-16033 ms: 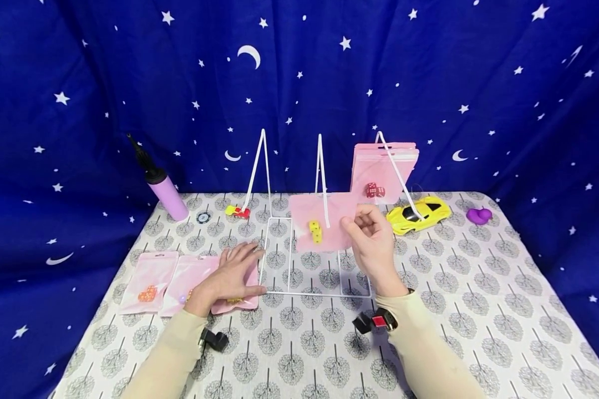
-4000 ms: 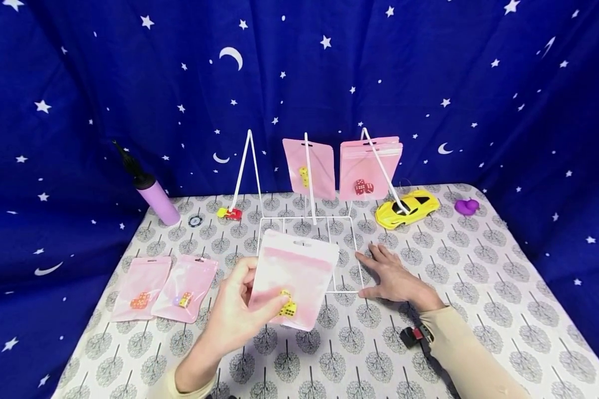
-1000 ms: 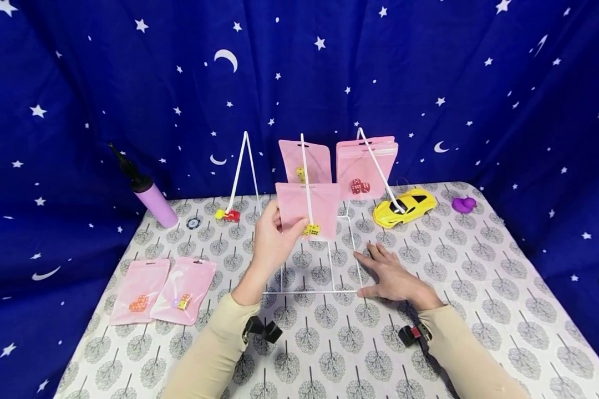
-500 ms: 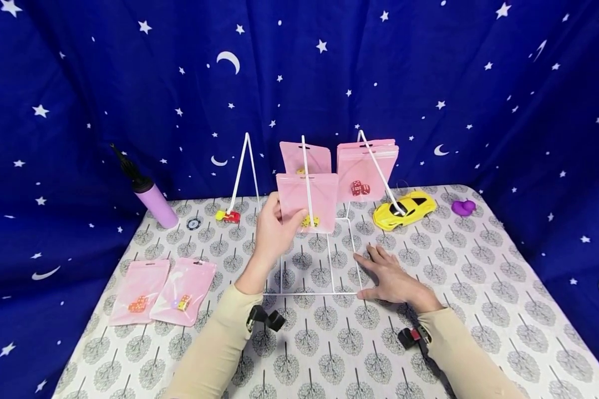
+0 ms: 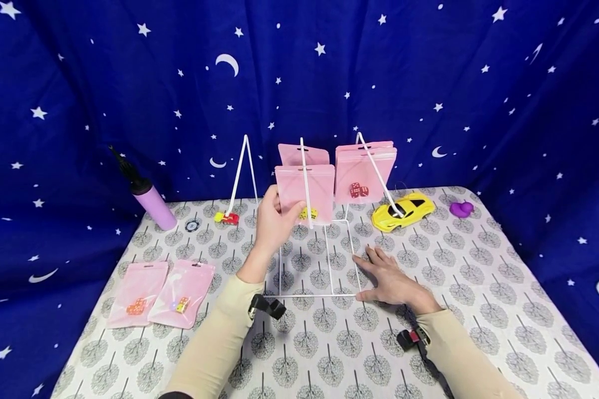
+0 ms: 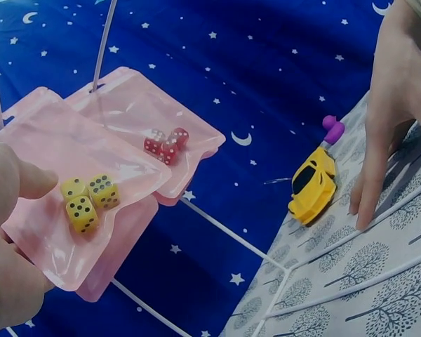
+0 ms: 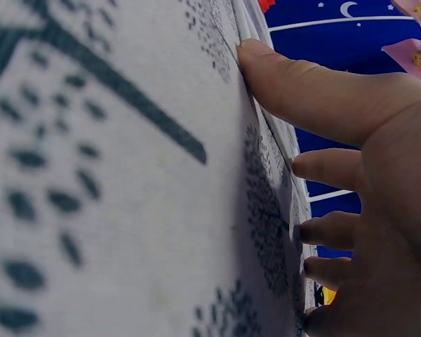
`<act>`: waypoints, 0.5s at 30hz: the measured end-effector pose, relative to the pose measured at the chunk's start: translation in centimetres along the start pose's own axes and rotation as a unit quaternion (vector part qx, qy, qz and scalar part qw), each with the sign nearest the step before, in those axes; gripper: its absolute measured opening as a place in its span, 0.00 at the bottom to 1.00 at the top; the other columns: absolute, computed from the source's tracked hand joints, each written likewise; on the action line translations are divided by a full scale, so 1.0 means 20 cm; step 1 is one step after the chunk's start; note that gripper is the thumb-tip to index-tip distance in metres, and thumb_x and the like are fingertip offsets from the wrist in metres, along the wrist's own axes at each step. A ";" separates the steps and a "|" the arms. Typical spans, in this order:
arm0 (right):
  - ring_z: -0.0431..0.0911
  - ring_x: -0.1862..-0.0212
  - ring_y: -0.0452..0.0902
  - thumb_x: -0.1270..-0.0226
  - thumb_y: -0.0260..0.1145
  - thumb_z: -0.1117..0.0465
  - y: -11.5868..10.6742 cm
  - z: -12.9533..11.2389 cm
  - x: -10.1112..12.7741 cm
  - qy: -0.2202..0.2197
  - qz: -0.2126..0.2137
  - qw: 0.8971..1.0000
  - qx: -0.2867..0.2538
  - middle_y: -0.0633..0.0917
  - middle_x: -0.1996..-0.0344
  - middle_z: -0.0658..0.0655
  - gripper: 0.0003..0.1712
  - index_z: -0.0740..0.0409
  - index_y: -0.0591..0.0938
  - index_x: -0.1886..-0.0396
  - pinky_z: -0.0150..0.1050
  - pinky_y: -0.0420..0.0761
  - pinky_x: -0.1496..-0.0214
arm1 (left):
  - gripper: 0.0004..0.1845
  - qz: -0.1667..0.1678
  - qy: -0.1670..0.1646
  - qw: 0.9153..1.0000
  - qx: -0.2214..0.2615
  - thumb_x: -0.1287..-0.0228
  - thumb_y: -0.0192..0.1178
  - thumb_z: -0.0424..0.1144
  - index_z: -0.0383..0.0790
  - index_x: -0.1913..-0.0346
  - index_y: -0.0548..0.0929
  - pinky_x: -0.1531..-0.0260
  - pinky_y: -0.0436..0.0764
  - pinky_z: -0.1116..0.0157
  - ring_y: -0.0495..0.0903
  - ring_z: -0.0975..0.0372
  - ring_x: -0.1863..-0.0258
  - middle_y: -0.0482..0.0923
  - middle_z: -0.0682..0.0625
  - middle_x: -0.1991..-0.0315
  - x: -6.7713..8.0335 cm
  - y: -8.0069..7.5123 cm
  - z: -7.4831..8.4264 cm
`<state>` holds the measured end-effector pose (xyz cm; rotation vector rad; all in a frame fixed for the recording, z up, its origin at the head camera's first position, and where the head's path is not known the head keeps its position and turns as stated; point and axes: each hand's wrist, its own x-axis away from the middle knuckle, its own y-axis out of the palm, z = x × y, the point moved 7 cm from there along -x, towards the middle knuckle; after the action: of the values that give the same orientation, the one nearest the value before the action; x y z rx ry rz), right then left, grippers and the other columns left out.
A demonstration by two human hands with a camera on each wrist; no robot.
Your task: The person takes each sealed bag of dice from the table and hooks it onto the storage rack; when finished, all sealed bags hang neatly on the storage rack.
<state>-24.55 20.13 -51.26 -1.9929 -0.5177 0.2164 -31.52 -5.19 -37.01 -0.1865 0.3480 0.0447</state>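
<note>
My left hand (image 5: 285,206) pinches a pink bag (image 5: 292,183) of yellow dice (image 6: 88,200) by its lower left corner, thumb in front. The bag hangs threaded on the middle prong of a white wire rack (image 5: 319,295), just in front of another pink bag (image 5: 315,155) at the prong's top. In the left wrist view the held bag (image 6: 56,168) overlaps that one. On the right prong hang pink bags (image 5: 364,169) with red dice (image 6: 165,140). My right hand (image 5: 379,271) lies flat on the tablecloth, fingers pressed to the rack's front right corner (image 7: 249,42).
Two more pink dice bags (image 5: 137,288) (image 5: 182,291) lie flat at the table's left. A yellow toy car (image 5: 403,210) and a purple toy (image 5: 461,209) sit at the back right. A purple pump (image 5: 152,199), a chip (image 5: 192,225) and a small red car (image 5: 226,218) sit back left.
My left hand has slid the yellow-dice bag up the middle prong, closer to the bag hanging behind it. The right hand stays flat on the rack's corner.
</note>
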 end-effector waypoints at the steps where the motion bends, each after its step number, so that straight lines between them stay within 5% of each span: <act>1: 0.72 0.26 0.39 0.50 0.74 0.40 0.00 0.00 0.00 0.000 0.000 1.000 -0.001 0.50 0.26 0.75 0.55 0.54 0.62 0.26 0.75 0.42 0.31 | 0.20 0.001 -0.002 1.000 -0.001 0.42 0.69 0.36 0.37 0.48 0.74 0.71 0.87 0.64 0.85 0.53 0.65 0.84 0.40 0.58 0.00 0.00 0.00; 15: 0.73 0.26 0.39 0.50 0.74 0.39 0.00 -0.01 0.00 -0.001 -0.002 1.000 -0.001 0.50 0.26 0.75 0.55 0.55 0.63 0.26 0.76 0.43 0.32 | 0.21 0.006 -0.007 1.000 -0.015 0.42 0.68 0.36 0.37 0.48 0.74 0.69 0.87 0.64 0.84 0.54 0.64 0.84 0.40 0.56 -0.10 0.00 -0.02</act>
<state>-24.61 20.03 -51.18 -1.9938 -0.5223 0.2156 -33.42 -5.23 -36.69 -0.2130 0.3349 0.0632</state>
